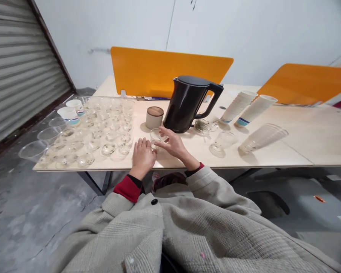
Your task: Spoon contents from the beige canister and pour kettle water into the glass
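Observation:
My left hand [144, 154] lies flat on the table near its front edge, fingers stretched out and nothing in it. Just to its right stands a small clear cup [155, 134]. My right hand [174, 145] has its thumb and fingers around the right side of this cup, covering part of it. Behind the cup are a pale canister with a brown wooden lid [155, 111] and a black electric kettle [187, 102], its handle toward the right. A metal strainer [201, 124] with dark bits in it lies beside the kettle's base.
Many clear cups [108, 148] with dark bits at the bottom crowd the table's left side, with white paper cups [69, 115] behind. Right of the kettle are paper cup stacks [240, 106], clear cups [223, 143] and a tilted clear cup stack [263, 138]. An orange divider [147, 72] stands at the back.

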`<state>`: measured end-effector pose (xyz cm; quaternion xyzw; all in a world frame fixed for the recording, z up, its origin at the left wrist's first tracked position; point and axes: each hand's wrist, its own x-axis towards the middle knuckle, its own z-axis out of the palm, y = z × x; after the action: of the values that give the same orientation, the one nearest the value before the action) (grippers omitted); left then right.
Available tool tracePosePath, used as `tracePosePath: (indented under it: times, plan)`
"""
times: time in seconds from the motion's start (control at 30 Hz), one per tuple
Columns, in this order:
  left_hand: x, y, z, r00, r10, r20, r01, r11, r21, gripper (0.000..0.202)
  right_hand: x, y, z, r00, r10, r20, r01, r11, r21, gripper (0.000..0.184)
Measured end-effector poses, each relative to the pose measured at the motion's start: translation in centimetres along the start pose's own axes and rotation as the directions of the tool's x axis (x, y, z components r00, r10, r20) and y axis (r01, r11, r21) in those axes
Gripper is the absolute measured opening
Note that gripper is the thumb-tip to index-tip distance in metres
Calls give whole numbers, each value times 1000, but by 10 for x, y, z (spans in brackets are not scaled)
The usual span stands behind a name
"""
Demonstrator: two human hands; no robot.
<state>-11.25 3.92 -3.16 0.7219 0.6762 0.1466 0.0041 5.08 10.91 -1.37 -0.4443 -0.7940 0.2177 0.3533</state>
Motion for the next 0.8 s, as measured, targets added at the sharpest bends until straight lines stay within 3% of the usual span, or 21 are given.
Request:
tracePosePath:
  times: [0.17, 0.33, 0.4, 0.53, 0.63, 0.8]
  plan:
    - [-2, -1, 1, 1000, 16, 10, -16, 999, -28, 63, 26, -26, -31, 996, 13, -91, -16, 999, -34, 90]
    - [-5, -3, 0, 998, 57, -13, -58, 997, -51, 64, 107, -50, -50, 986, -94, -135, 70, 983, -168, 75]
    - [-5, -3, 1, 998, 67, -16, -68, 996, -54, 64, 146, -55, -46, 988, -67, -137, 40, 980, -196, 68]
    - [-6, -2, 1, 999, 54, -2, -54, 996, -76, 65, 211, -57, -26, 982, 103, -155, -140, 958, -249, 77]
    - [-6, -2, 2, 998, 55, 6, -54, 992, -111, 66, 239, -51, -10, 968, 216, -125, -246, 912, -329, 72]
    - [-10, -4, 8, 997, 72, -9, -72, 985, -154, 63, 267, -37, 12, 941, 334, -46, -321, 847, -424, 53]
